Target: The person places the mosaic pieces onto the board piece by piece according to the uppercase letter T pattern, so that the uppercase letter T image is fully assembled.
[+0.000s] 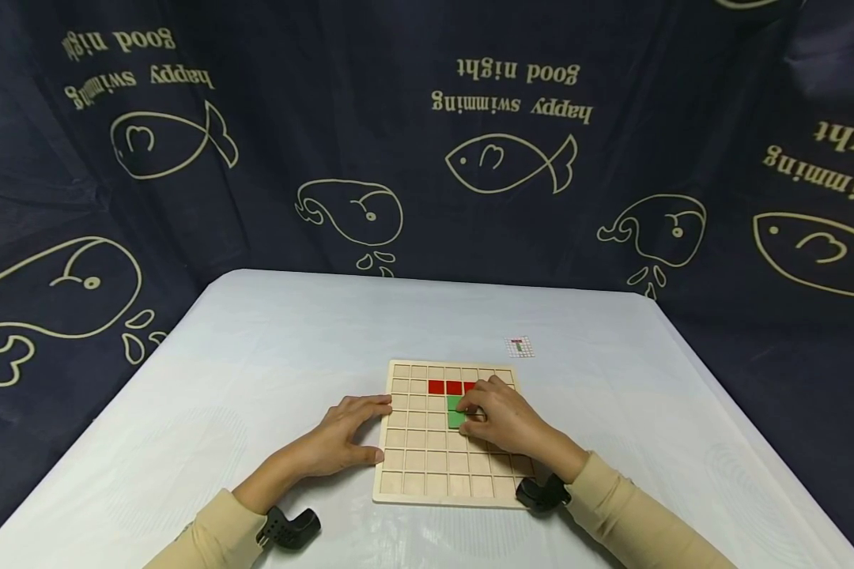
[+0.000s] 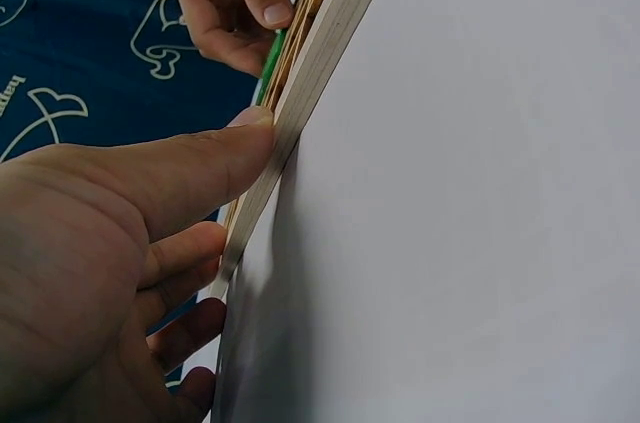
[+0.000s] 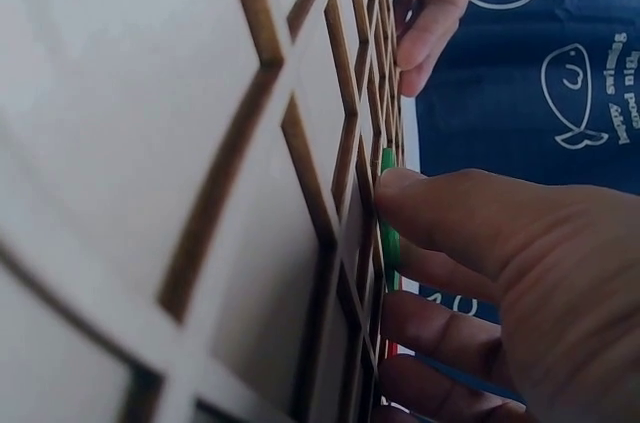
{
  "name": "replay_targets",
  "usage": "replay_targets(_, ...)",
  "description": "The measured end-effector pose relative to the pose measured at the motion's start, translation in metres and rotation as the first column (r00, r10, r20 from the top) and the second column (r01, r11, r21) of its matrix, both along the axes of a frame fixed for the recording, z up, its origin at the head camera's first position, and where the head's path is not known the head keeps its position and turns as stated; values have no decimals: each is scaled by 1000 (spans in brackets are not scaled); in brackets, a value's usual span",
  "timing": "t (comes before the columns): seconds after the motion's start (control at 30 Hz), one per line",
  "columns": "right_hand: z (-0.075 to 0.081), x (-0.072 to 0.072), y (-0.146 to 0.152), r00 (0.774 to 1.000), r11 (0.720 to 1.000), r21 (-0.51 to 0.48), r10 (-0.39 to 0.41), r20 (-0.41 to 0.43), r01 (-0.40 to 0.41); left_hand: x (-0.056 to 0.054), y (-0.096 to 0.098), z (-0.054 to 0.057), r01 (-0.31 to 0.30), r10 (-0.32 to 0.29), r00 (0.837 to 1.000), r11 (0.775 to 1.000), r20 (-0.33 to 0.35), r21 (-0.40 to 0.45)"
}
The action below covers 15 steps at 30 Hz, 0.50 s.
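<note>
A square wooden grid board (image 1: 427, 480) lies on the table, with red tiles (image 1: 436, 387) in one upper row and green tiles (image 1: 455, 420) in the column below them. Over the green tiles, my right hand (image 1: 501, 415) pinches the lower one between thumb and index finger; in the right wrist view the thumb lies at the edge of that green tile (image 3: 389, 233). The hand covers part of the red row. My left hand (image 1: 341, 438) rests along the board's left edge, thumb and fingers extended against its side (image 2: 290, 113).
Beyond the board's far right corner lies a small printed card (image 1: 519, 347) showing a grid with a red and green T shape. The white-covered table (image 1: 292, 324) ends at a dark blue curtain (image 1: 413, 142) with fish drawings. Black wrist cameras (image 1: 292, 529) sit under both wrists.
</note>
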State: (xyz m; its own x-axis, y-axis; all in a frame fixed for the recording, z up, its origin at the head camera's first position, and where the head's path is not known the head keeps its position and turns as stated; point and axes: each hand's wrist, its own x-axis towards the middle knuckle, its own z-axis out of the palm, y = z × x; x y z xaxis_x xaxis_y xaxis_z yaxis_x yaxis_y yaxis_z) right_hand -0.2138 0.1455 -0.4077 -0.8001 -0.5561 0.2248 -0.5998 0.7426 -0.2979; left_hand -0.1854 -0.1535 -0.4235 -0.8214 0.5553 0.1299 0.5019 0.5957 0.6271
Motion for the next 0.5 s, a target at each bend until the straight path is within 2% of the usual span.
replay_targets(0.5,0,1,0,1000,1000,-11,-9,5,9,0,0,-1,9,-9,1000,1000,10,6)
